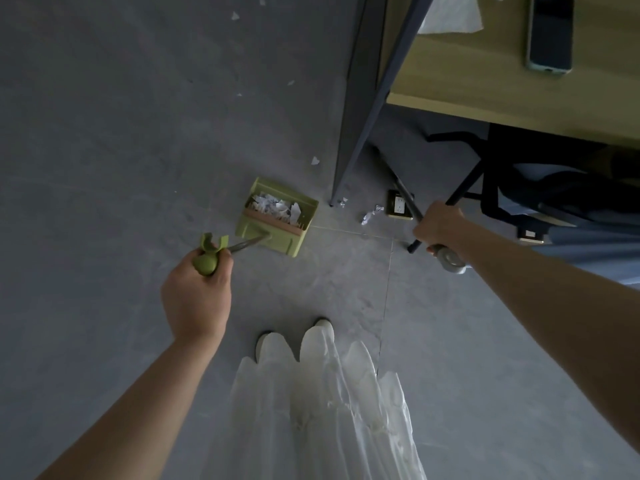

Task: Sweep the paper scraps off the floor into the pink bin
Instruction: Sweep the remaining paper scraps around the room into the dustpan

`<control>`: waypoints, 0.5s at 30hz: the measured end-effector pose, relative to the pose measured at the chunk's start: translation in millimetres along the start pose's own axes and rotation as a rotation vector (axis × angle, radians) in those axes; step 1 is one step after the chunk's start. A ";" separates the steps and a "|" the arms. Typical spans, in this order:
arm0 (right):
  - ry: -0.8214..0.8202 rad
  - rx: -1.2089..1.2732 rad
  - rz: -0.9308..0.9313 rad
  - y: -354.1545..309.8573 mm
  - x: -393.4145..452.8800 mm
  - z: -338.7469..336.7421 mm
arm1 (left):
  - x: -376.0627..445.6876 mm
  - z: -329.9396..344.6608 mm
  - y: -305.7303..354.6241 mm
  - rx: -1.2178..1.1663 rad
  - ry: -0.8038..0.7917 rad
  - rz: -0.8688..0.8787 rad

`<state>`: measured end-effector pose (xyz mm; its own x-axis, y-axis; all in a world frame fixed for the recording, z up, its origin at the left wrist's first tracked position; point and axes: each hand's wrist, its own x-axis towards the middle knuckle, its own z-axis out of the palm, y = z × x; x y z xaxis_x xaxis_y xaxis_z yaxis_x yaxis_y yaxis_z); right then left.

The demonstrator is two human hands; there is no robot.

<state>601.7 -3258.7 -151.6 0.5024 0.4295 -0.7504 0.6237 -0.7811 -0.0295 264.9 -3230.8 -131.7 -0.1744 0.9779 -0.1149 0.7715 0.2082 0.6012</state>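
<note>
Green dustpan handle in left grip; right grip clamps broom handle; no legible writing.

Dim, flat, cool light with soft shadows; wide-angle bending at the edges, slight overall softness.

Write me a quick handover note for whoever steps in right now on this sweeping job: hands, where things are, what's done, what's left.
Left hand grips the green handle of the dustpan, which sits on the floor with paper scraps already in it.
Right hand grips the dark broom handle, which reaches under the table; the broom head is not visible.
Done: one load of scraps collected in the dustpan.
Left: crumpled scraps near the table leg, one scrap beyond the dustpan, and small bits farther out. The pink bin is not in view, so nothing shows as emptied yet.
</note>
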 end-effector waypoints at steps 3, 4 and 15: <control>-0.036 0.003 -0.015 -4.9 -14.4 4.3 | 0.3 -5.8 3.4 0.001 -0.009 -0.011; -0.050 0.001 -0.018 -6.8 -21.8 6.1 | -0.5 -7.6 4.1 -0.002 -0.014 -0.013; -0.184 0.092 -0.003 -5.1 -107.8 0.1 | -8.5 -34.4 7.7 0.021 -0.044 -0.020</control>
<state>544.2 -3301.0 -70.6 0.3775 0.3482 -0.8580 0.5632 -0.8219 -0.0858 251.3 -3238.1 -98.9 -0.1635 0.9732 -0.1619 0.7809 0.2279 0.5815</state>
